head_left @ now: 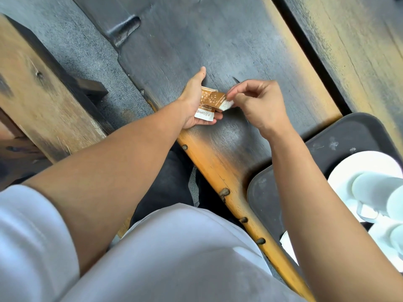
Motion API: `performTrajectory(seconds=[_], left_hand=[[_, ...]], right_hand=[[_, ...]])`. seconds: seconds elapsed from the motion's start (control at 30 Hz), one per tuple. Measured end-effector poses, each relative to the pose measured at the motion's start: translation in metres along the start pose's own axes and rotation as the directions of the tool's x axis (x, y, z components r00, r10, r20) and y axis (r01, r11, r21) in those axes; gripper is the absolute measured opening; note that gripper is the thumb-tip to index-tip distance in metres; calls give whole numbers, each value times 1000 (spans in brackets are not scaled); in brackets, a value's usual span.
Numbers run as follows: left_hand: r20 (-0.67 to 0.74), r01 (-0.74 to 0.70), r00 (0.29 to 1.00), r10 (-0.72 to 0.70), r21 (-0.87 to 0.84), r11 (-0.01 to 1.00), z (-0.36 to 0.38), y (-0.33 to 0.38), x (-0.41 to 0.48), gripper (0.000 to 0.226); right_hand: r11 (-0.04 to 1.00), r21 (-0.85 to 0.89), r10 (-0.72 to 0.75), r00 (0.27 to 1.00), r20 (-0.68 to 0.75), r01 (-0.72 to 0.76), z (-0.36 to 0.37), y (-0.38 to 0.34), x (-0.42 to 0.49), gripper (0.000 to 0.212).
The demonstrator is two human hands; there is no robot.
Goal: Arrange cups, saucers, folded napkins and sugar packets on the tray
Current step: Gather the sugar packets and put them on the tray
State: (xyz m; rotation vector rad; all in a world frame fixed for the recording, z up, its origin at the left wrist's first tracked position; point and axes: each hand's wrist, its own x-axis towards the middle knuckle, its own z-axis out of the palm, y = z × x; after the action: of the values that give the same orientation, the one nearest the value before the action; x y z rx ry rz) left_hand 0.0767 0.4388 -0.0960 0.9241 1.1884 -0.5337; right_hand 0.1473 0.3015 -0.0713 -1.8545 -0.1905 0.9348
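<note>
My left hand (194, 99) lies palm up over the dark wooden table, holding brown-and-white sugar packets (207, 105) in its palm. My right hand (259, 103) pinches the white end of the top packet (226, 104) between thumb and forefinger. At the lower right a dark grey tray (340, 136) sits on the table. It carries a white saucer (349, 168) with a white cup (370, 190) on it, and a second white cup (390, 238) at the frame edge. A white piece (287, 247) shows beside my right forearm; I cannot tell what it is.
The table is a dark plank (218, 40) with an orange worn front edge (220, 171). A wooden bench (32, 94) runs along the left, with grey floor (72, 44) between. Another plank (359, 40) lies at the far right behind a dark gap.
</note>
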Motion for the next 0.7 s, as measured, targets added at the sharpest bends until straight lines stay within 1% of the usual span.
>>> performTrajectory(seconds=[0.1, 0.17, 0.27, 0.3, 0.33, 0.4, 0.43, 0.57, 0.63, 0.7], left_hand=[[-19, -4, 1000, 4, 1, 1000, 0, -1, 1, 79], [-5, -5, 1000, 5, -2, 1000, 0, -1, 1, 79], [24, -5, 1000, 6, -14, 1000, -1, -1, 1, 80], [29, -6, 1000, 7, -19, 1000, -1, -2, 2, 79], [30, -8, 999, 9, -20, 1000, -1, -2, 2, 79], [14, -9, 1000, 9, -15, 1000, -1, -1, 3, 77], [-3, -9, 1000, 8, -12, 1000, -1, -1, 2, 77], [-34, -3, 999, 1, -46, 999, -1, -2, 3, 73], [-28, -1, 1000, 0, -62, 998, -2, -2, 3, 74], [-18, -2, 1000, 1, -69, 998, -2, -1, 3, 76]], right_hand=[[999, -53, 11, 1000, -6, -11, 4, 3, 3, 15], [997, -79, 10, 999, 37, -7, 4, 3, 3, 15], [997, -77, 22, 998, 59, -17, 3, 3, 3, 38], [997, -75, 39, 998, 51, -35, 3, 3, 3, 40], [995, -85, 54, 998, 43, -50, 4, 3, 4, 35], [987, -146, 70, 997, 24, -65, 6, 3, 6, 16], [983, -171, 78, 997, 13, -74, 6, 2, 6, 12], [963, -213, 165, 986, -5, -162, 13, -1, 7, 15], [942, -279, 191, 981, -9, -186, 16, -4, 6, 15], [930, -298, 221, 975, -22, -217, 18, -6, 4, 15]])
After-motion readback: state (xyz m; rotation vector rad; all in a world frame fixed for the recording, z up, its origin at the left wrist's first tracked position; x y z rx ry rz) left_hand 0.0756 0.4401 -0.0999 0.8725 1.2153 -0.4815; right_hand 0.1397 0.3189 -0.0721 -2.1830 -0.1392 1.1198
